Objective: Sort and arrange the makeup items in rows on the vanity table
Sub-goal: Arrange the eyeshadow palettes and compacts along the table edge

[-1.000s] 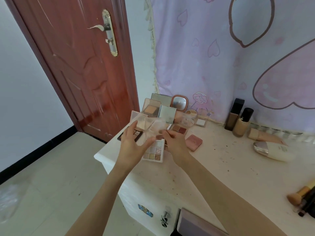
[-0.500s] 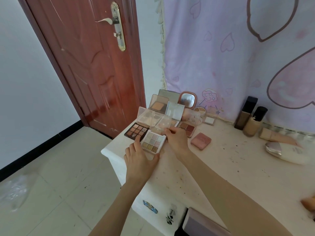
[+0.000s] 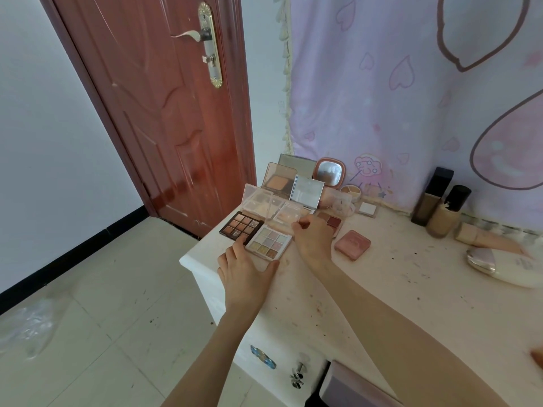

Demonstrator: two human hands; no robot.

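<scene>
The pale nine-pan eyeshadow palette with shimmery pastel shades [image 3: 269, 241] lies flat on the stained white vanity table [image 3: 382, 289], near the table's left front corner. The left hand [image 3: 245, 270] grips it from the near side: the thumb curls against its near right corner and the fingertips [image 3: 238, 245] press its left edge. Its clear hinged lid [image 3: 286, 214] stands open beyond the pans, and the right hand [image 3: 313, 239] pinches the lid's right edge between curled fingers and thumb.

Just left of the left fingertips, touching the pale palette's side, lies a dark brown nine-pan palette of warm bronze shades [image 3: 241, 227], close to the table's left edge. Right of the right hand sits a closed pink square compact [image 3: 352, 244], apart from it, with bare tabletop stretching right and toward the person.

Beyond the fingers stand several open cases: a clear-lidded powder palette [image 3: 258, 200], a tan pressed-powder compact [image 3: 277, 180], a mirrored silver case [image 3: 307, 190] and a rounded pink mirror [image 3: 329, 171]. A small blush duo [image 3: 333, 222] shows just past the right knuckles. Far right stand two foundation bottles with black caps [image 3: 440, 210].
</scene>
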